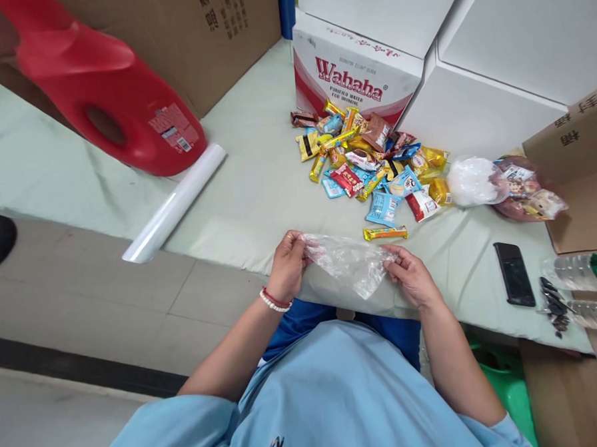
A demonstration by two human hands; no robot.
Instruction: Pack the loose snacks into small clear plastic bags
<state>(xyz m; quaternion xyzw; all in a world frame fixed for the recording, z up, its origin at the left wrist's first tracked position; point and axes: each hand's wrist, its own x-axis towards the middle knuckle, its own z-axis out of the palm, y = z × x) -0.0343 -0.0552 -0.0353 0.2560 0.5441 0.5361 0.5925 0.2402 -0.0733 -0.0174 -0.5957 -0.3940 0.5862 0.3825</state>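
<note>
A clear plastic bag [353, 264] is stretched between my two hands, just above the front edge of the covered table. My left hand [288, 264], with bracelets at the wrist, pinches one end of it. The opposite end is gripped in the fingers of my right hand [408, 274]. Beyond the bag lies a loose heap of wrapped snacks [365, 156] in yellow, blue, red and brown packets. One yellow snack bar [385, 233] lies nearest the bag. To the right of the heap sit a white plastic bundle [476, 181] and a filled bag of snacks [529, 188].
A white Wahaha carton [355, 70] stands behind the heap. At left are a large red jug [117, 106] and a white roll [175, 203] across the table edge. A black phone [515, 274] and clear bottles [576, 272] lie at right, near a cardboard box [583, 215].
</note>
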